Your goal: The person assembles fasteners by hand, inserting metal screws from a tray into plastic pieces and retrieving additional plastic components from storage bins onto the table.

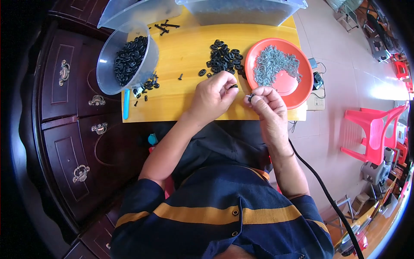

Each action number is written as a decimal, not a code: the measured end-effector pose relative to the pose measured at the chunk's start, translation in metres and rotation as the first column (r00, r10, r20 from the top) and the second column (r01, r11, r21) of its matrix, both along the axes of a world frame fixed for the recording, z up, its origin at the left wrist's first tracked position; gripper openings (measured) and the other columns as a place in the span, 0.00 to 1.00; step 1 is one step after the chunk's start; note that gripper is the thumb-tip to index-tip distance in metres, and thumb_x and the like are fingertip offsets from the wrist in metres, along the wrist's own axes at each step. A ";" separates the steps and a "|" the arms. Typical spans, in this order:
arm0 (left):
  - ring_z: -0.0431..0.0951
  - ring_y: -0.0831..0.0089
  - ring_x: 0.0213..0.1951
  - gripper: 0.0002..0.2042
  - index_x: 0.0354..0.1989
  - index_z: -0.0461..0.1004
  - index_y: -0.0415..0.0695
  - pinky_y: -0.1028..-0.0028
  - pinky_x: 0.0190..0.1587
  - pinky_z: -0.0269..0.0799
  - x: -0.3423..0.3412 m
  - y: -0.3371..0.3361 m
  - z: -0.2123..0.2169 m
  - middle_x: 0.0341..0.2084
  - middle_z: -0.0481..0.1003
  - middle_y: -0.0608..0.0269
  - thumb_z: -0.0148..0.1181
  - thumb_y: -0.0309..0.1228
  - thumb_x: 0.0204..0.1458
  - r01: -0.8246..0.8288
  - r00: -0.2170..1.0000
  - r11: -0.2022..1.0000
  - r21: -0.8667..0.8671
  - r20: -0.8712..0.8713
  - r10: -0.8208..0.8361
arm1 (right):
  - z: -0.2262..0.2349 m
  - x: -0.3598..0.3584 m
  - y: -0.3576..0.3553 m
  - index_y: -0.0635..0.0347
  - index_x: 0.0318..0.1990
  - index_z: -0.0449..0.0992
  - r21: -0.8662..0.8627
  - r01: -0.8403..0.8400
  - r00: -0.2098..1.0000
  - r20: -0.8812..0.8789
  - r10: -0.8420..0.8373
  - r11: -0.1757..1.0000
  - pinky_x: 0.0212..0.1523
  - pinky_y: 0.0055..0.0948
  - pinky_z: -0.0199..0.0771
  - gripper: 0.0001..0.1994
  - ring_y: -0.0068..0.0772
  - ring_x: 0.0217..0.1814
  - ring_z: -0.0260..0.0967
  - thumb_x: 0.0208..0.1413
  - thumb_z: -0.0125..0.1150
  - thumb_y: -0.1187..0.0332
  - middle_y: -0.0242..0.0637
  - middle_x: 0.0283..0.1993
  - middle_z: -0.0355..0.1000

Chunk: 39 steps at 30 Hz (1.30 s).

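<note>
Over the front edge of the yellow table (181, 103), my left hand (211, 97) pinches a small black oval piece (233, 86) between thumb and fingertips. Close to its right, my right hand (271, 110) is closed on a small black piece (250, 98); its exact shape is mostly covered by the fingers. The two pieces are apart. Just beyond my left hand lies a loose pile of black oval two-holed pieces (224, 57). Beyond my right hand sits a round orange-red plate (308, 71) with many small silver screws (271, 64) heaped in it.
A clear tub (149, 58) of black pieces stands at the left, with loose black parts and a light-blue stick (126, 103) beside it. One screw (180, 77) lies mid-table. Clear bins (241, 11) line the back. Dark drawers (69, 108) flank the left; a pink stool (371, 134) stands right.
</note>
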<state>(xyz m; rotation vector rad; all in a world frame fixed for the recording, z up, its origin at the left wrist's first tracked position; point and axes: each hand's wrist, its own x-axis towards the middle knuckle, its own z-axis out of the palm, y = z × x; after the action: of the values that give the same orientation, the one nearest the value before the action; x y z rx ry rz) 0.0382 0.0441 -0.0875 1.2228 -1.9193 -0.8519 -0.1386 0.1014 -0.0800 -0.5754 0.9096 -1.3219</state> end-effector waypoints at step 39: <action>0.75 0.84 0.30 0.07 0.44 0.76 0.38 0.82 0.35 0.73 0.012 0.014 0.014 0.31 0.78 0.67 0.56 0.29 0.66 0.228 0.808 0.921 0.315 -0.589 0.002 | 0.001 -0.001 0.001 0.63 0.47 0.75 -0.010 0.017 1.000 0.000 -0.017 1.000 0.52 0.24 0.74 0.07 0.23 0.46 0.76 0.64 0.58 0.77 0.32 0.42 0.77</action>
<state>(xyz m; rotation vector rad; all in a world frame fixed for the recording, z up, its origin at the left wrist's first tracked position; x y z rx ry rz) 0.0505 0.0579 -0.0739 0.8957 -1.3670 -1.5159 -0.1397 0.1022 -0.0789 -0.5772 0.9098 -1.3423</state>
